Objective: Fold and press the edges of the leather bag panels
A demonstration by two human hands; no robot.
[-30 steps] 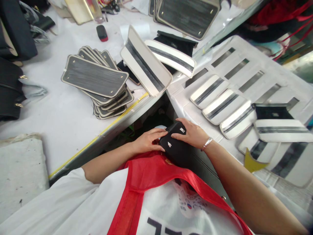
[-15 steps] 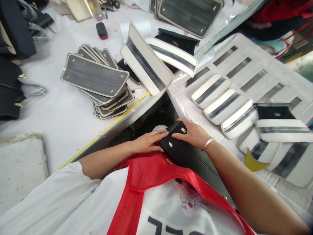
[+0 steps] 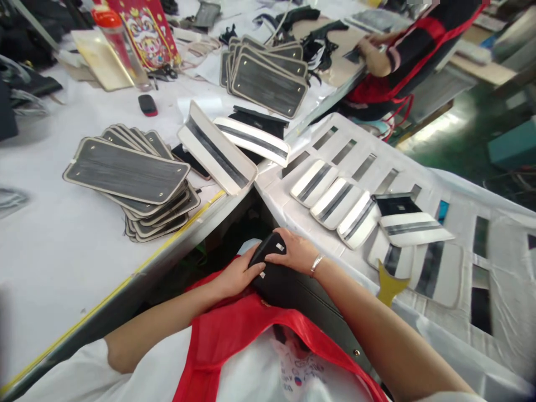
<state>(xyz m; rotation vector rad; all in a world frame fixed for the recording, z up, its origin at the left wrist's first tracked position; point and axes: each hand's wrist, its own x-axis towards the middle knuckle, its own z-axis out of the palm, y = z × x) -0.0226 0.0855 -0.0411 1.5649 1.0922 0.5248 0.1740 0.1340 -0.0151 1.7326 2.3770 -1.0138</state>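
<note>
A black leather-like bag (image 3: 276, 285) lies across my lap, its narrow end raised between my hands. Two small whitish patches show on that end. My left hand (image 3: 238, 276) is closed around the end's left side, thumb on top and the other fingers partly hidden. From the right, my right hand (image 3: 295, 252) grips the same end, its thumb lying across the top and the fingers curled over the far edge. The bag's lower part runs under my right forearm, beside my red apron (image 3: 234, 329).
On the left table stands a stack of grey panels (image 3: 129, 170) with a tilted white flap piece (image 3: 218, 151). Striped flap pieces (image 3: 333, 204) and a yellow tool (image 3: 391, 285) lie on the slotted white surface at right. A co-worker's arm (image 3: 379, 56) is at the back right.
My view has tilted up, bringing the co-worker into sight. My left hand, earlier laid against the bag's end with fingers stretched, now wraps it with the thumb on top. My right hand keeps its grip.
</note>
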